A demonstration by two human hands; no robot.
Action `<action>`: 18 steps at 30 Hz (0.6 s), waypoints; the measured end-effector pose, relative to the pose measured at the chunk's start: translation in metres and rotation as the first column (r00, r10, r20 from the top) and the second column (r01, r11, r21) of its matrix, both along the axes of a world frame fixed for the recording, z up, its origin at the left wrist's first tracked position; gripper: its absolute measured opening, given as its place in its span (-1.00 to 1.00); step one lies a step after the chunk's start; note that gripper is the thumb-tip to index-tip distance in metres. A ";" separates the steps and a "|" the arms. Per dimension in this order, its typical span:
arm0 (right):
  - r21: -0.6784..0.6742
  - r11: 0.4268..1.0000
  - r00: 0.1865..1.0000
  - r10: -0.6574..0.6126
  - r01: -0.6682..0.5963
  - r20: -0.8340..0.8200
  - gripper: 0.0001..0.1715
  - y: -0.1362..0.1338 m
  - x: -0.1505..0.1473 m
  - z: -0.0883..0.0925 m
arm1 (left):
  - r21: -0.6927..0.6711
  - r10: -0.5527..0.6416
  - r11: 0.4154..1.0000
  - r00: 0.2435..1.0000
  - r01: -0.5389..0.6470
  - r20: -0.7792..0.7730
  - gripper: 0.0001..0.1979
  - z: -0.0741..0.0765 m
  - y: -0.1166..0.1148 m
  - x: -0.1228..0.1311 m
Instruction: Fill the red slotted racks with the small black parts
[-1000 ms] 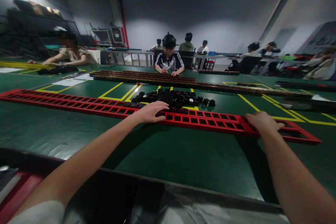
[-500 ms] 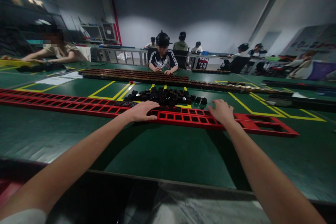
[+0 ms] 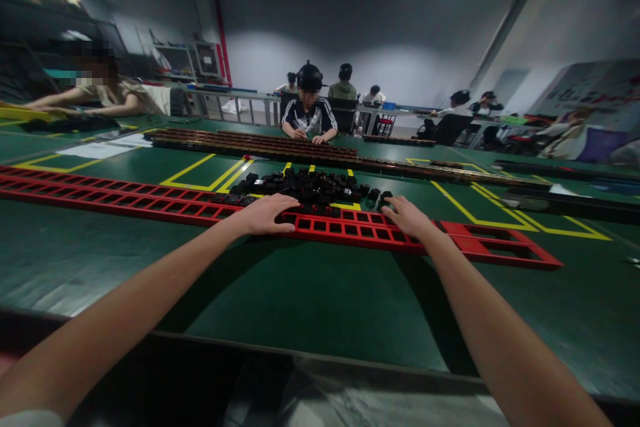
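Note:
A long red frame [image 3: 453,235] with two rows of square openings lies across the green table [image 3: 310,293]. My left hand [image 3: 270,215] rests on it, thumb and fingers apart, with nothing seen in its grasp. My right hand [image 3: 407,217] is over the frame farther right, its fingers stretched and apart. Its fingertips are close to a small black block [image 3: 386,196]; whether they touch it I cannot tell. Between and beyond my hands spreads a heap of small black parts [image 3: 305,185]. Several black pieces [image 3: 240,199] sit at the frame left of my left hand.
Behind the heap lie long brown and black strips [image 3: 260,143]. White papers [image 3: 100,150] are at the left, and yellow tape lines [image 3: 450,203] mark the table. A co-worker [image 3: 309,110] sits opposite; another person [image 3: 107,93] leans in at the left. Dark bars [image 3: 590,201] lie at the right.
My right hand has shifted left along the frame, nearer the small black blocks. My left hand stays in place on the frame. The whole view has moved slightly.

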State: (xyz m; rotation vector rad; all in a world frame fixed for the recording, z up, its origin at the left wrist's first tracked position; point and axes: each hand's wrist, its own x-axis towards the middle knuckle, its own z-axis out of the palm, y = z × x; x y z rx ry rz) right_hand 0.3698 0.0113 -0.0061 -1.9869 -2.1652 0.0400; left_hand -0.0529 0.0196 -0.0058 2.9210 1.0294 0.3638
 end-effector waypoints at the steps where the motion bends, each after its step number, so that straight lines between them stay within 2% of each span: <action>1: 0.038 0.999 1.000 -0.011 0.011 0.001 -0.31 -0.001 -0.001 -0.001 | -0.002 0.000 1.000 1.000 0.000 -0.001 -0.29 0.000 0.000 0.000; 4: 0.093 0.995 0.999 -0.031 0.030 0.008 -0.29 -0.001 -0.001 -0.003 | -0.008 -0.002 1.000 1.000 0.002 -0.005 -0.28 0.001 -0.002 0.000; 9: 0.009 1.000 1.000 0.011 -0.011 -0.025 -0.34 -0.001 -0.001 -0.003 | -0.010 0.002 1.000 1.000 -0.002 -0.002 -0.30 0.002 -0.003 0.000; 15: 0.217 0.976 0.998 0.025 -0.013 -0.052 -0.41 -0.004 0.003 -0.007 | -0.016 0.015 1.000 1.000 -0.015 0.001 -0.28 -0.001 -0.002 -0.001; 18: 0.193 0.979 0.997 0.068 -0.060 -0.033 -0.46 0.001 0.007 -0.012 | -0.017 0.012 1.000 1.000 -0.012 -0.007 -0.28 -0.001 -0.002 -0.001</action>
